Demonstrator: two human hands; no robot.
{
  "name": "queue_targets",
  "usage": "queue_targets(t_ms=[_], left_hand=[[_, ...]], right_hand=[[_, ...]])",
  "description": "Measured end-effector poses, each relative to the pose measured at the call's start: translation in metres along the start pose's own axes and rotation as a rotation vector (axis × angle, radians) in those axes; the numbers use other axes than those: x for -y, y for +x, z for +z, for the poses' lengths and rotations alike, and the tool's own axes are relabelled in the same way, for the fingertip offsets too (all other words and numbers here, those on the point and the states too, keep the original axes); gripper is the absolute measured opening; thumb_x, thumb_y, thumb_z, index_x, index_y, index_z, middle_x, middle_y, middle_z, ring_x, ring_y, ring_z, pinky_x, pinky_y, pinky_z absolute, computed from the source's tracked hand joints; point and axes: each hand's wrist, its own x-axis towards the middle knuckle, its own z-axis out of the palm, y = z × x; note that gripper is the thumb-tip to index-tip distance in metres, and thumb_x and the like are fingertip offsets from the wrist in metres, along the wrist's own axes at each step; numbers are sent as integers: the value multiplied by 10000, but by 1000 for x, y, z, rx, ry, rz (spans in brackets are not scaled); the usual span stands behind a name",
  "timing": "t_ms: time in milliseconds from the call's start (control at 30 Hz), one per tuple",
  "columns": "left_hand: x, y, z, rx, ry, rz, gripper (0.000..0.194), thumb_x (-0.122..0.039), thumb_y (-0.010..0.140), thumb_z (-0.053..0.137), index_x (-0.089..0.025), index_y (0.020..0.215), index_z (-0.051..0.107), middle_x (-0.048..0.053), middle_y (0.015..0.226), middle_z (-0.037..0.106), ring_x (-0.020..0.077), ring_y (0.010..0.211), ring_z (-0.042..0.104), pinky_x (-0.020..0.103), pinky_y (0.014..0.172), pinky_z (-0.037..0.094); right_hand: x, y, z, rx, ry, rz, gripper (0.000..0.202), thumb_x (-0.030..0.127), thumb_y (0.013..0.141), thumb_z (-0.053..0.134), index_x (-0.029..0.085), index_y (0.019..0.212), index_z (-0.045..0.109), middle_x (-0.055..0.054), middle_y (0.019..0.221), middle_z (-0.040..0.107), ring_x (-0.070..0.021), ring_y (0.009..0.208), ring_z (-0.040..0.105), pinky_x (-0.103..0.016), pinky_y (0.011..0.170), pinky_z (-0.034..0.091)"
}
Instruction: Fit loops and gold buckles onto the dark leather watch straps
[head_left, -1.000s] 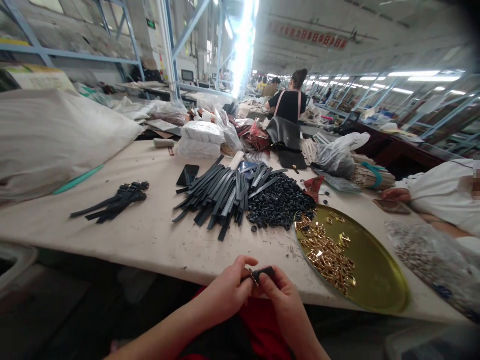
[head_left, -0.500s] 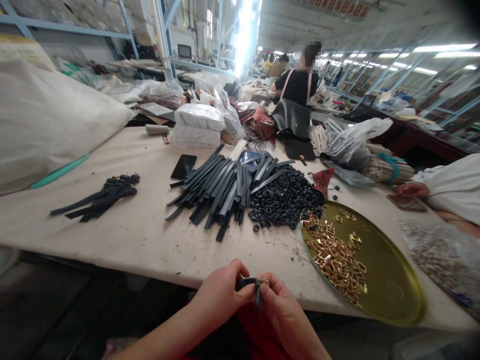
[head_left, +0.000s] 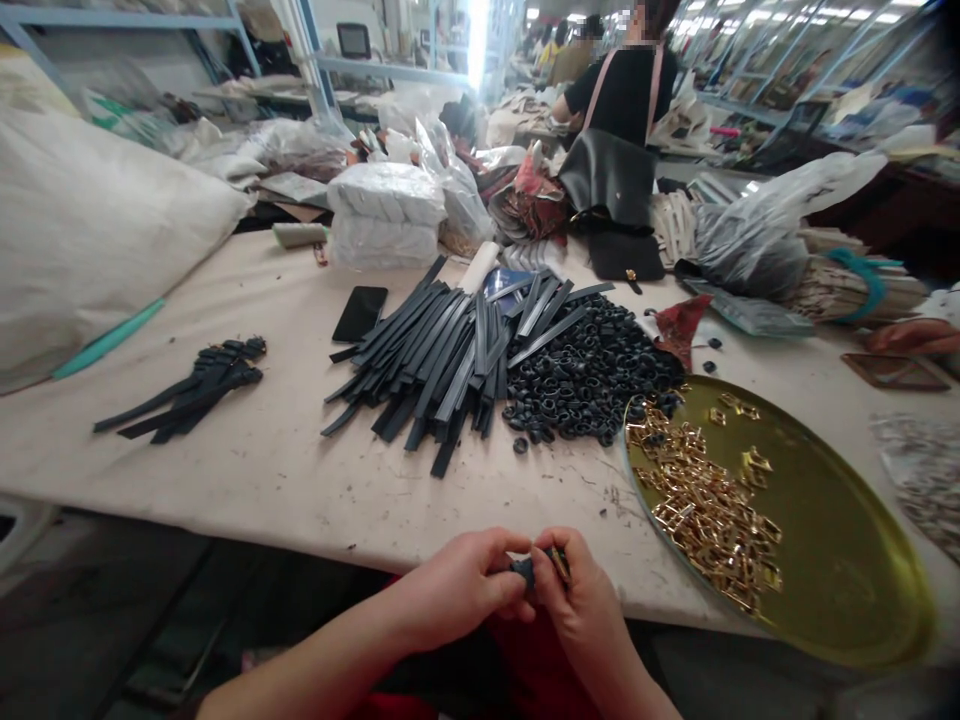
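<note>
At the table's front edge, my left hand [head_left: 474, 590] is closed on a dark strap [head_left: 523, 572], mostly hidden by the fingers. My right hand [head_left: 581, 590] touches it and pinches a gold buckle [head_left: 559, 565] at the strap's end. Beyond them lie a heap of dark flat strips [head_left: 427, 370] and a pile of small black loops [head_left: 592, 375]. Gold buckles [head_left: 697, 490] cover the left side of a round gold tray [head_left: 840, 560] to the right. Several dark straps with gold hardware [head_left: 199, 390] form a small bunch at the left.
A black phone [head_left: 360, 314] lies behind the strips. Wrapped white packs [head_left: 386, 215], a black leather piece [head_left: 611, 185] and plastic bags [head_left: 780, 225] line the back. A large white sack [head_left: 105, 230] stands at the left. A person [head_left: 626, 90] in black is farther off.
My hands have drawn together, and the strap end that hung between them is now mostly hidden. The gold buckle shows more clearly in my right hand. The camera view has shifted.
</note>
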Motion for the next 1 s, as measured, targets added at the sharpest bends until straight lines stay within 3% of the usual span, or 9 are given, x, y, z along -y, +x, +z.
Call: queue_targets(t_ms=[100, 167, 367, 667, 800, 900, 1000], left_hand=[[-1, 5, 2, -12, -72, 12, 297, -121, 703, 444, -132, 962, 590, 45, 835, 621, 119, 725, 577, 231, 679, 429], [1, 8, 3, -27, -118, -31, 311, -111, 693, 447, -117, 968, 593, 40, 776, 617, 104, 672, 567, 226, 661, 430], [11, -3, 7, -3, -163, -15, 340, -131, 684, 472, -120, 1004, 588, 19, 712, 605, 93, 636, 557, 216, 641, 434], [6, -44, 27, 79, -105, 18, 294, -130, 650, 507, -131, 922, 617, 19, 767, 627, 107, 655, 553, 211, 631, 423], [11, -59, 29, 82, -73, 47, 330, -179, 651, 560, -142, 977, 595, 10, 761, 619, 106, 665, 552, 207, 627, 412], [15, -69, 28, 51, 66, -47, 198, -290, 710, 521, -116, 760, 601, 17, 667, 603, 101, 558, 546, 212, 552, 411], [17, -76, 32, 10, 143, -91, 268, -348, 742, 476, -121, 619, 545, 6, 593, 582, 71, 445, 494, 187, 466, 369]], right_hand=[[-2, -3, 2, -124, -188, -82, 217, 403, 830, 401, 210, 802, 496, -3, 577, 590, -160, 476, 556, -256, 462, 404], [-2, -5, 5, -142, -205, -87, 227, 405, 840, 384, 209, 802, 492, -14, 591, 603, -170, 493, 573, -262, 472, 411], [8, -16, 3, 87, -27, -28, 229, 404, 863, 346, 206, 835, 458, 16, 565, 572, -144, 484, 551, -232, 464, 411], [22, -48, -14, 304, 33, -150, 207, 367, 873, 354, 205, 802, 461, 9, 663, 561, -131, 593, 527, -231, 559, 404], [24, -62, -11, 186, 51, -146, 201, 364, 873, 352, 202, 830, 462, 11, 645, 549, -131, 564, 525, -230, 540, 413], [25, -70, -7, 81, 9, -176, 198, 363, 869, 354, 199, 846, 463, 8, 632, 550, -135, 549, 527, -234, 525, 415], [28, -77, -5, 110, 2, -212, 191, 350, 871, 347, 201, 846, 463, 8, 613, 561, -137, 540, 539, -232, 509, 419]])
